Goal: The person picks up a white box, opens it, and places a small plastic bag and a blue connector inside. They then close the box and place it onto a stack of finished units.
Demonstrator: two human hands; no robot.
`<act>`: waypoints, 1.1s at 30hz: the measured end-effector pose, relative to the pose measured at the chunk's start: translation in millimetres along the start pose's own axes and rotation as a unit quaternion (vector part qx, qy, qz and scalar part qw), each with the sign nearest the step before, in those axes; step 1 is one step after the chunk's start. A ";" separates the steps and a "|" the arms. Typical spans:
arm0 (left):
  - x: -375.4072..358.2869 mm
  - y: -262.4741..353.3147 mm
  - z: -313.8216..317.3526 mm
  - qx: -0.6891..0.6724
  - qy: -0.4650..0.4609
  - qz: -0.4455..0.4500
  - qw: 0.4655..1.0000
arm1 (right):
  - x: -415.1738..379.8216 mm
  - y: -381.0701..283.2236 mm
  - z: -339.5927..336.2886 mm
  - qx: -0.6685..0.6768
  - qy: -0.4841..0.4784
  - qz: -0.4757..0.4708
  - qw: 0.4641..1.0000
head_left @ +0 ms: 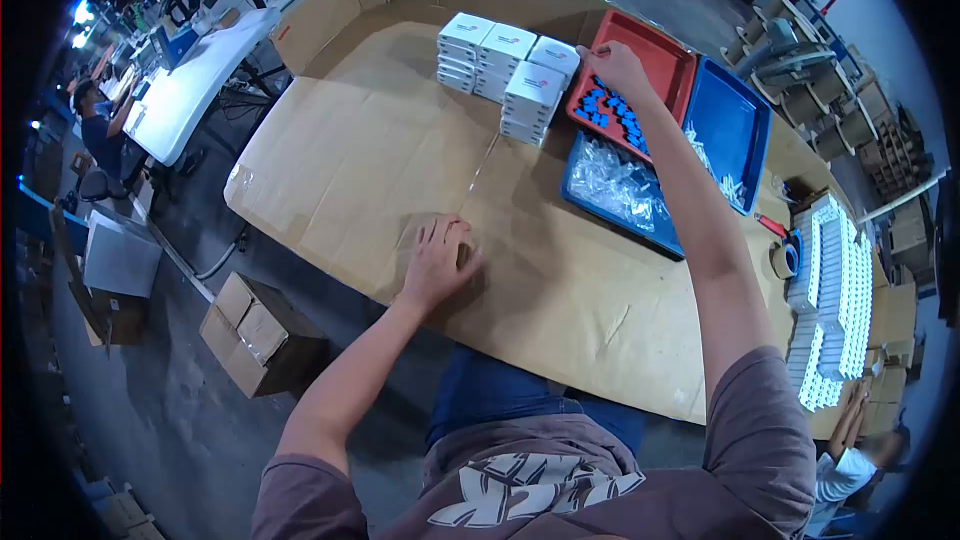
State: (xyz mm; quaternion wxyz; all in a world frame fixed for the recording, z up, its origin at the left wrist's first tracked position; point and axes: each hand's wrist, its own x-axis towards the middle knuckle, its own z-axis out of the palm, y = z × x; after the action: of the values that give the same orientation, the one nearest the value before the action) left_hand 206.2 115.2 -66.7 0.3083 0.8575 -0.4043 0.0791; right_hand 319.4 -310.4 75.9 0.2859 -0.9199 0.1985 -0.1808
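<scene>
My left hand (437, 262) lies on the cardboard-covered table (370, 160) near its front edge, fingers spread, with nothing visible held. My right hand (617, 68) is over the left side of the red tray (655, 45), its fingers bent together close to the stacked white boxes (505, 45); what they hold, if anything, is too small to tell. Blue pieces (592, 110) lie in the red tray below that hand. Clear plastic bags (615, 180) fill a blue tray (625, 232) in front of it.
A second blue tray (735, 130) with white pieces stands right of the red one. Farther right are a tape roll (785, 260), a red-handled tool (770, 226) and rows of white parts (832, 290). Co-workers sit at far left (100, 130) and lower right (850, 470).
</scene>
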 end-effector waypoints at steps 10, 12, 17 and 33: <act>4.1 -3.4 2.2 -0.009 -0.019 -0.002 1.000 | 53.9 17.5 46.9 0.068 -0.108 0.134 0.983; 4.6 -3.9 3.4 -0.008 -0.018 0.003 1.000 | 53.4 21.6 50.2 0.173 -0.100 0.137 0.970; 4.7 -4.5 6.2 -0.007 -0.009 0.002 1.000 | 55.8 24.5 49.0 0.256 -0.045 0.161 0.952; 0.5 -2.1 10.0 0.008 0.031 0.027 0.999 | -146.1 -38.5 -134.1 0.604 0.035 -0.180 0.776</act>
State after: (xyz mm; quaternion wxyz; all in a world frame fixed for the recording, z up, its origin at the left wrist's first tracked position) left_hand 206.9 110.0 -75.5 0.3113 0.8458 -0.4171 0.1175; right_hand 144.7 -273.7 170.3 0.7379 -0.5701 -0.1104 -0.3441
